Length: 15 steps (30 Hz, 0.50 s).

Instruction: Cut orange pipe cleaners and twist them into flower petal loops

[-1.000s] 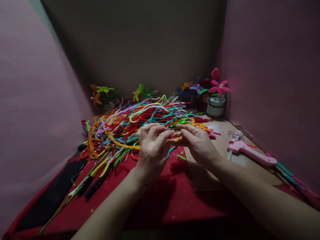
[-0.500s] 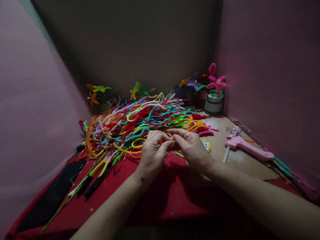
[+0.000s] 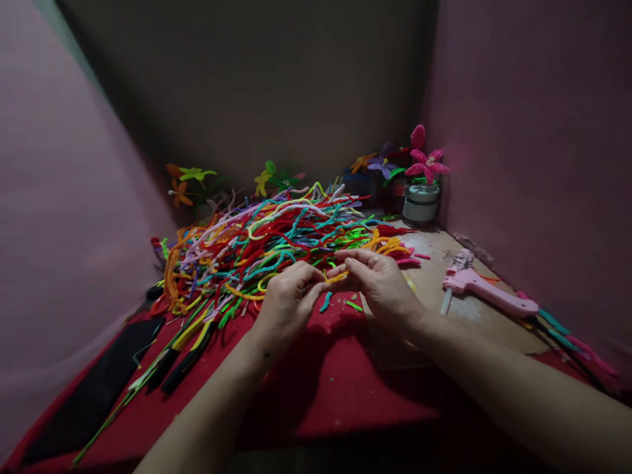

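Between my two hands runs a short orange pipe cleaner [image 3: 338, 278], pinched at both ends above the table's front part. My left hand [image 3: 291, 296] has thumb and forefinger closed on its left end. The thumb and fingertips of my right hand [image 3: 385, 283] press on the right end, with the forefinger stretched out over it. Just behind the hands lies a big tangled heap of coloured pipe cleaners [image 3: 276, 230]. Under the fingers, a teal piece [image 3: 325, 302] and a green piece [image 3: 354, 306] rest on the red cloth [image 3: 316, 388].
A pink glue gun [image 3: 484, 289] lies on a brown board [image 3: 494, 329] at right. Pliers with yellow and black handles [image 3: 190, 352] and a flat black object [image 3: 93, 395] are at left. Behind stand fuzzy flowers, one pink flower [image 3: 427, 164] in a jar [image 3: 421, 204].
My hands have moved apart a little, the left one leftward, so more of the orange pipe cleaner shows between them. The view has shifted slightly.
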### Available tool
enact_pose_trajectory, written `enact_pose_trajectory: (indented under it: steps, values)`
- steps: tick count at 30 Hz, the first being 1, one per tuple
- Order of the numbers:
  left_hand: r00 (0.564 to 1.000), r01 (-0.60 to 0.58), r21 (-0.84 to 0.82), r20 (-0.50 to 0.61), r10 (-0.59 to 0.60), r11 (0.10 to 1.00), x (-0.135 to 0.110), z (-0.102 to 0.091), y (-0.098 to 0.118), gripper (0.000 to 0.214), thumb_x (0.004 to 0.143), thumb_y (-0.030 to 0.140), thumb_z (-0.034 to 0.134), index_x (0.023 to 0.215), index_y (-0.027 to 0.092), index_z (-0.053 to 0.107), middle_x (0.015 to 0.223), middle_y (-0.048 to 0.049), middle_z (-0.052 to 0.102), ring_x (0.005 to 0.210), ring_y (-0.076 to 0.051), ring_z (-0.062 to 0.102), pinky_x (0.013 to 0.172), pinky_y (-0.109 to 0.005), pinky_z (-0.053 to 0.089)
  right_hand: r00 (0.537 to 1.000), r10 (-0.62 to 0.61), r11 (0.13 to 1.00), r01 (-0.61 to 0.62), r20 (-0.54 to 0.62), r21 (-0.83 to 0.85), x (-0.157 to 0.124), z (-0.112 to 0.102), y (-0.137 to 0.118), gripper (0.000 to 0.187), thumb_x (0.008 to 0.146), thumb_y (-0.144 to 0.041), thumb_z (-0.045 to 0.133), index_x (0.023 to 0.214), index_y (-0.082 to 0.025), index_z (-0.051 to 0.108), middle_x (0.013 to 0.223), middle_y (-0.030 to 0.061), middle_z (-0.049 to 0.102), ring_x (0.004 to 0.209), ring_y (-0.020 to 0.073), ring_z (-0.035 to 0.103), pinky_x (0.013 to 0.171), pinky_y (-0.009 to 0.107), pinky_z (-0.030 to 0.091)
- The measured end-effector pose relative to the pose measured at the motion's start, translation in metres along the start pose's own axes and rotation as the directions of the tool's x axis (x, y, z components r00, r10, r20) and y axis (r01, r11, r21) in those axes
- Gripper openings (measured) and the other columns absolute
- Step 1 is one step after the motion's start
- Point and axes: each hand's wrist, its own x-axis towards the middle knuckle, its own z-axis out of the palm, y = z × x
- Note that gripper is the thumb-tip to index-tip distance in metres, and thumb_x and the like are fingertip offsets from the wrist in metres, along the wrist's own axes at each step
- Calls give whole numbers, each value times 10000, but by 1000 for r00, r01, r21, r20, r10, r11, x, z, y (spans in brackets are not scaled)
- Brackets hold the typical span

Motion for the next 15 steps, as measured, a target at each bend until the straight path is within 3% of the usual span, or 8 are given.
enact_pose_trajectory:
  steps: [5, 8, 11, 13, 14, 15]
  values:
    - [990, -83, 160, -97, 99, 984, 2, -3, -5, 76, 737, 177, 562, 666, 181, 589, 657, -15, 574, 627, -130, 505, 604, -242, 364, 997, 72, 996, -70, 20, -63, 4, -8, -4, 170, 628, -181, 662, 777, -116, 612, 620, 6, 632, 500, 125, 620, 544, 252, 505]
    - [971, -159, 272, -130, 200, 949, 3, -4, -9, 66, 742, 184, 565, 696, 204, 607, 713, -16, 605, 677, -146, 512, 699, -284, 362, 995, 98, 994, -96, 33, -53, 6, -11, -3, 166, 585, -152, 684, 736, -111, 631, 612, 5, 627, 480, 120, 607, 527, 250, 494]
    - [909, -199, 295, -301, 289, 934, 1, -12, -7, 90, 713, 178, 610, 780, 232, 636, 860, -32, 631, 842, -187, 521, 850, -346, 323, 999, 46, 997, -47, -17, -64, 8, -11, -5, 143, 586, -148, 680, 720, -116, 642, 605, 9, 629, 499, 125, 614, 544, 255, 491]
    - [858, -248, 249, -393, 331, 936, -5, -22, -3, 172, 699, 151, 621, 847, 238, 634, 894, -41, 625, 875, -192, 518, 860, -342, 336, 998, -21, 999, 18, -55, -50, 9, -12, -9, 129, 590, -149, 675, 714, -126, 646, 608, 9, 633, 526, 135, 625, 570, 266, 496]
    - [858, -292, 214, -372, 355, 932, -8, -27, -2, 194, 707, 134, 607, 872, 234, 626, 876, -41, 622, 843, -182, 527, 825, -322, 363, 996, -51, 998, 49, -68, -40, 9, -12, -11, 126, 593, -148, 672, 715, -131, 646, 616, 9, 637, 541, 139, 630, 584, 272, 499]
    - [886, -326, 174, -285, 365, 929, -11, -32, -2, 202, 723, 123, 583, 892, 230, 614, 848, -38, 620, 802, -170, 539, 779, -298, 386, 994, -76, 997, 74, -76, -29, 10, -13, -13, 126, 593, -146, 669, 716, -135, 646, 625, 9, 641, 552, 141, 633, 593, 275, 501]
